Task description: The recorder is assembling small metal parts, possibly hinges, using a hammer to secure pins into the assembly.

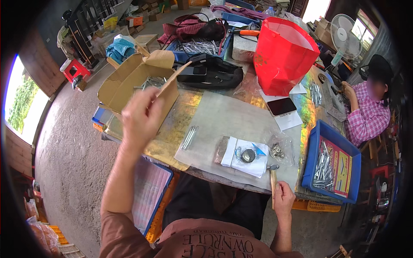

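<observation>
My right hand (284, 196) is wrapped round the wooden handle of a small hammer (273, 176), its metal head at the table's front edge. My left hand (141, 116) is raised beside an open cardboard box (122, 92); motion smears its fingers, so whether they hold anything is unclear. Slim metal rods show inside the box. In front of me lies a stack of white paper (257, 167) on a block, with a small round dark tin (248, 155) on top. A few similar silvery rods (189, 138) lie left of it, and a clear bag of small metal parts (277, 150) to its right.
A blue tray (306, 182) of metal rods stands at the right. Behind are a red bag (284, 56), a phone (282, 106), a black bag (215, 75) and another blue bin (172, 47) of rods. A person in a checked shirt (370, 109) works at the far right.
</observation>
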A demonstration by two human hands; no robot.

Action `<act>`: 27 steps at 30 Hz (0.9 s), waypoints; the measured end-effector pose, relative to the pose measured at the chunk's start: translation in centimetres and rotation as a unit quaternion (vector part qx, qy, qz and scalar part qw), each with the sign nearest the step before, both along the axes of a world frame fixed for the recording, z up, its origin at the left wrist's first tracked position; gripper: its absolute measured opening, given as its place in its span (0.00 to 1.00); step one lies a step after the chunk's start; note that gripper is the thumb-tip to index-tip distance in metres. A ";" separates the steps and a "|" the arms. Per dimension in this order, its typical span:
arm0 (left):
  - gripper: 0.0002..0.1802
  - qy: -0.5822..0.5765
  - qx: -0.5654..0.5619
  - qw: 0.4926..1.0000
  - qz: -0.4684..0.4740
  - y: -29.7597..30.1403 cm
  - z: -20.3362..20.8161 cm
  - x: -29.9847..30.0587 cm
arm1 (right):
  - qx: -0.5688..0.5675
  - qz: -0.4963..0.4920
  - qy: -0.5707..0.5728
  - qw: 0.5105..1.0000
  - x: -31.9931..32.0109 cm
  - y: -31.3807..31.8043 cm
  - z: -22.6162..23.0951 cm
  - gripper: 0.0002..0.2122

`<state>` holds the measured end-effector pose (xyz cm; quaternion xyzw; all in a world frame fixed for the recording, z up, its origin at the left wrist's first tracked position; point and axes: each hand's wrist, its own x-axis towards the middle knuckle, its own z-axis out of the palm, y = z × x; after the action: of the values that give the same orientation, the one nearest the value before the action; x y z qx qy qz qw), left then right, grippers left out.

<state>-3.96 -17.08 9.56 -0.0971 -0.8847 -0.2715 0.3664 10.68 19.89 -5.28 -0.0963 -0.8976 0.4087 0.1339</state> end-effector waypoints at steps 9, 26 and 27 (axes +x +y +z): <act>0.18 -0.433 -0.163 0.886 0.042 -9.8 0.0 -7.9 | -0.018 0.010 -0.003 1.000 0.3 -0.6 0.5 0.06; 0.22 -0.609 -0.289 0.735 0.075 -8.7 -4.4 -12.1 | 0.004 0.007 0.007 1.000 0.4 0.0 -0.2 0.07; 0.23 -0.612 -0.281 0.735 0.073 -8.8 -4.2 -12.0 | 0.011 0.009 0.011 1.000 0.4 0.3 -0.5 0.07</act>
<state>-15.97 -25.83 5.31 0.0565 -0.9583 0.0162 -0.2796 11.08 20.14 -5.77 -0.0823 -0.9012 0.4014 0.1411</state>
